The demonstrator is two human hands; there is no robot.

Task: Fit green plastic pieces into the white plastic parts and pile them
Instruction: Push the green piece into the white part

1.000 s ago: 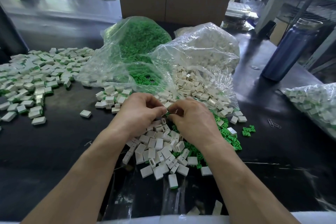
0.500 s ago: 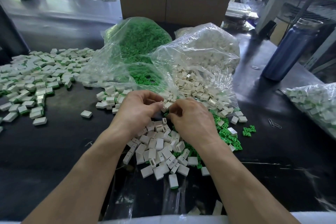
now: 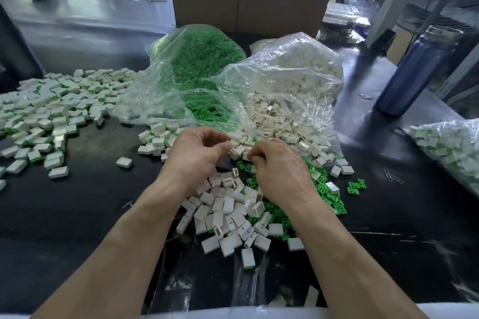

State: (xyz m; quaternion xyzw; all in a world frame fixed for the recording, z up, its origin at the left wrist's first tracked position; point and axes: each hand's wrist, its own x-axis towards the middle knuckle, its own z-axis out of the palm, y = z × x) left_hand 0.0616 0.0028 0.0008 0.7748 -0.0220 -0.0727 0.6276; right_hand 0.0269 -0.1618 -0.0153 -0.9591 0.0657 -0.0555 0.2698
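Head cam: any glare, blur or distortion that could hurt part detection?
Head view: glare streaks on the clear bags and on the black tabletop; wide-angle bending at the edges tilts the blue bottle; the background benches look smeared; the left hand and right hand are sharp.

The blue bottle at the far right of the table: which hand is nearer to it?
Right. The right hand lies nearer the blue bottle, which stands beyond it, further right. The left hand lies left of the right hand.
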